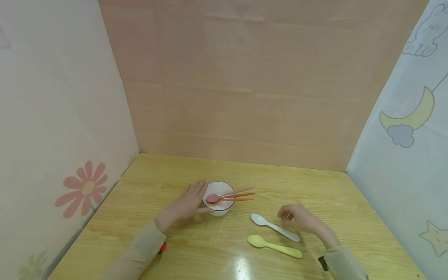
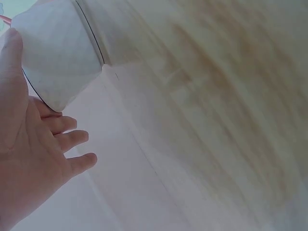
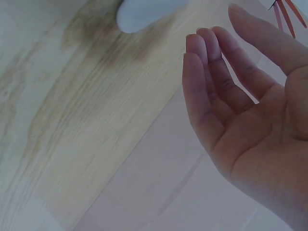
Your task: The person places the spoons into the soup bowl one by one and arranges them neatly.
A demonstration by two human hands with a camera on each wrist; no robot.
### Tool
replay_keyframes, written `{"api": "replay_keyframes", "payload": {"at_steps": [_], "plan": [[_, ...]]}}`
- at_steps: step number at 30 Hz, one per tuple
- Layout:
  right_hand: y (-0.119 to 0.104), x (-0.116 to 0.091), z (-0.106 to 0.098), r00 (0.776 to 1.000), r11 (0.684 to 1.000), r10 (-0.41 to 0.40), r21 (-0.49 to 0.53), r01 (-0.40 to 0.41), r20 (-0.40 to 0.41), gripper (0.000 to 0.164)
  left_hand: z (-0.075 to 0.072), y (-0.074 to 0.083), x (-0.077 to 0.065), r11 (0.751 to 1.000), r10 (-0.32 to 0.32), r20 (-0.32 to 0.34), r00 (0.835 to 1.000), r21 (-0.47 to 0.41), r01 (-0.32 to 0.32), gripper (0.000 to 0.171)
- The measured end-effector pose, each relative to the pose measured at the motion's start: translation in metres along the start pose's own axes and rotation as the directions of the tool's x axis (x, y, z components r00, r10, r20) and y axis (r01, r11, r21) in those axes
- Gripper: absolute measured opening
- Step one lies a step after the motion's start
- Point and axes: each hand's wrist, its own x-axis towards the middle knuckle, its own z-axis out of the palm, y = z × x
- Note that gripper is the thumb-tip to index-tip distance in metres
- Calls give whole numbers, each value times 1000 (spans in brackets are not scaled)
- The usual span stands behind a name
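The wooden surface (image 1: 231,245), yellow-brown with visible grain, has a bright spot of reflected light near six o'clock. At twelve o'clock stands a creased pinkish-tan backing (image 1: 245,85). At nine o'clock there is a pale wall sheet (image 1: 70,97) with a pink flower (image 1: 88,188); at three o'clock another pale wall sheet (image 1: 385,147) shows a yellow moon (image 1: 421,112) with a blue-grey cloud, an animal figure (image 1: 425,35) above it, and a star (image 1: 437,237).

The container is a white bowl (image 1: 217,187) with a thin dark rim, which sits upright a little toward ten o'clock from the middle of the surface. Inside lie a pink spoon (image 1: 212,198) and two orange spoons (image 1: 241,195); their handles cross the rim and point to about three o'clock.

The left hand (image 1: 185,203) is at the bowl's nine o'clock side. Its fingers are straight and touch the bowl without clenching, and the thumb is at the near rim.

From the bowl, a white spoon (image 1: 275,227) lies at four o'clock, and a yellow spoon (image 1: 274,246) lies between four and five. Both handles point to four o'clock. The right hand (image 1: 300,217) is near the white spoon's handle; its fingers are loosely bent, released, with nothing in them.
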Motion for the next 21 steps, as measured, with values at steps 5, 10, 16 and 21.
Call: {"api": "replay_keyframes", "payload": {"at_steps": [5, 10, 16, 21], "plan": [[2, -4, 3, 999, 999, 26, 39, -27, 21, 21, 1, -1, 0, 1000, 3, -9, 1000, -12, -3, 99], [6, -6, 5, 999, 997, 28, 69, -31, 34, 23, 1, -1, 2, 1000, -5, 0, 1000, -12, 5, 99], [9, -8, 9, 998, 992, 34, 117, -39, 47, 22, 1, -1, 1, 1000, 6, -6, 1000, -13, -6, 98], [9, -10, 11, 997, 990, 53, 130, -60, 58, 22, 1, -1, 0, 1000, 5, -5, 1000, -28, -6, 99]]}}
